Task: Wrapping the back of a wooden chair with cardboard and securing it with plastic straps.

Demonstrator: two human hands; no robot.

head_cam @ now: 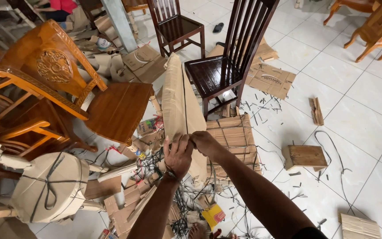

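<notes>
- Both hands meet on the lower end of a tall cardboard-wrapped piece (180, 104) standing on the tiled floor (359, 102).
- Left hand (177, 155): fingers curled, gripping the cardboard edge.
- Right hand (205, 142): fingers closed over the same edge, touching the left.
- The wrap looks stiff yet light and easily dented; best held low, at the edges.
- Two dark chairs (226, 66) behind; one flat cardboard stack (233, 137) just beside; one wooden block (305, 156) toward the floor's right edge.

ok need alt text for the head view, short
Both hands, left hand and right hand, grip the lower edge of a tall cardboard-wrapped piece standing on a white tiled floor littered with cardboard scraps and cut strapping. A dark wooden chair stands behind it, a carved orange-brown chair to the left.
</notes>
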